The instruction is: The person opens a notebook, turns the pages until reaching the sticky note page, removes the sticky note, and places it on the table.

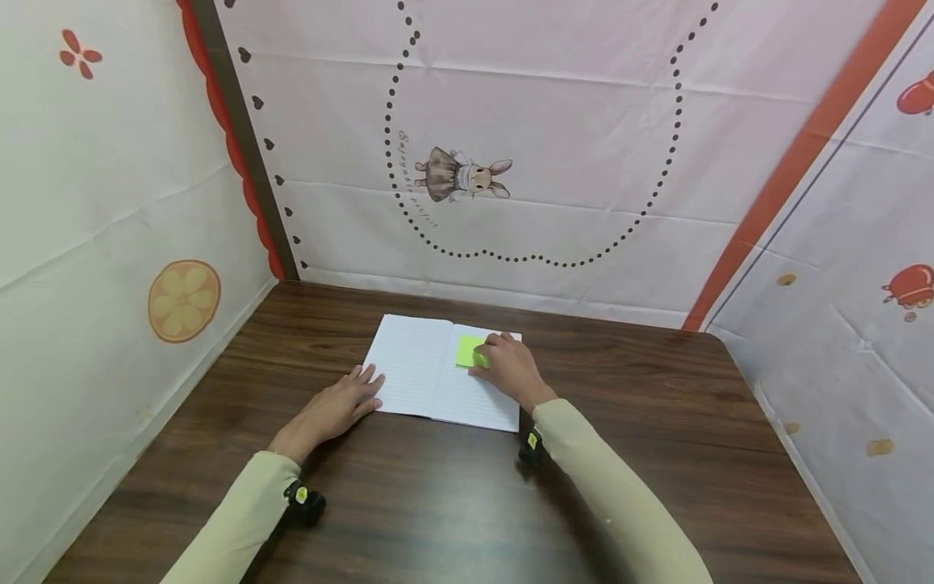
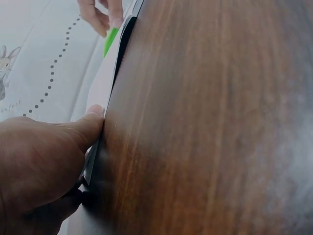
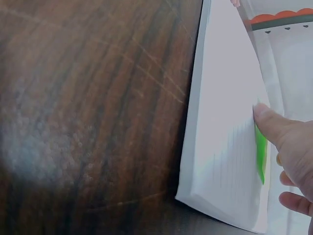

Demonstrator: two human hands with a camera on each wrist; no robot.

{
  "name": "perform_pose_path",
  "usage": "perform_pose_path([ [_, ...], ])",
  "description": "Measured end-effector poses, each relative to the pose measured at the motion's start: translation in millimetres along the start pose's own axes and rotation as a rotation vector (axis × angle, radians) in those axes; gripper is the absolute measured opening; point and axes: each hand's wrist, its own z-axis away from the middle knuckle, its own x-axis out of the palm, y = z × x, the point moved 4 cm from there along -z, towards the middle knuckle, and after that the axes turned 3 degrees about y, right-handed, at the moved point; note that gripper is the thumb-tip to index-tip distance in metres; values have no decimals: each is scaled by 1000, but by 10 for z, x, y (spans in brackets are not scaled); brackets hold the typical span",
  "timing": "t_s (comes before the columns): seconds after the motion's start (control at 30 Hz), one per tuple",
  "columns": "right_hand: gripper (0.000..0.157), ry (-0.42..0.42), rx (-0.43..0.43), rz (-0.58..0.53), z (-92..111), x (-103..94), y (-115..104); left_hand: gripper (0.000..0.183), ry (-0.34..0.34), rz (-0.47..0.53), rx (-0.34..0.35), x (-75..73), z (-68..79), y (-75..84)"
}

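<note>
An open notebook with lined pages [image 1: 409, 365] lies on the wooden table. My left hand [image 1: 341, 407] rests at its left edge with fingers extended, fingertips over the page and thumb by the lower corner; in the left wrist view the thumb [image 2: 90, 125] touches that edge. On the right page is a bright green sticky note [image 1: 469, 352]. My right hand [image 1: 511, 369] pinches the note at its right side, partly covering it. In the right wrist view my thumb [image 3: 274, 125] lies on the near face of the green note [image 3: 260, 152], other fingers behind it.
The brown tabletop [image 1: 452, 503] spreads around the notebook. Printed cloth walls [image 1: 554, 186] with a rabbit picture stand behind and at both sides. A small black wrist camera [image 1: 305, 501] is strapped on the left sleeve, another camera [image 1: 531, 448] on the right.
</note>
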Motion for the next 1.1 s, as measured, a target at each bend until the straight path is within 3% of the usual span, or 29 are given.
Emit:
perform_pose_path([
  [0.17, 24, 36, -66, 87, 14, 7, -10, 53, 5, 11, -8, 7, -6, 12],
  [0.47, 27, 144, -102, 181, 20, 64, -6, 53, 14, 13, -10, 26, -7, -5],
  [0.67, 16, 195, -68, 156, 15, 70, 25, 53, 18, 16, -5, 24, -6, -5],
  [0.9, 16, 228, -37, 119, 14, 9, 86, 53, 18, 15, 8, 11, -6, 5],
  [1.1, 17, 325, 0, 35, 54, -87, 198, 53, 17, 20, 12, 6, -6, 8],
])
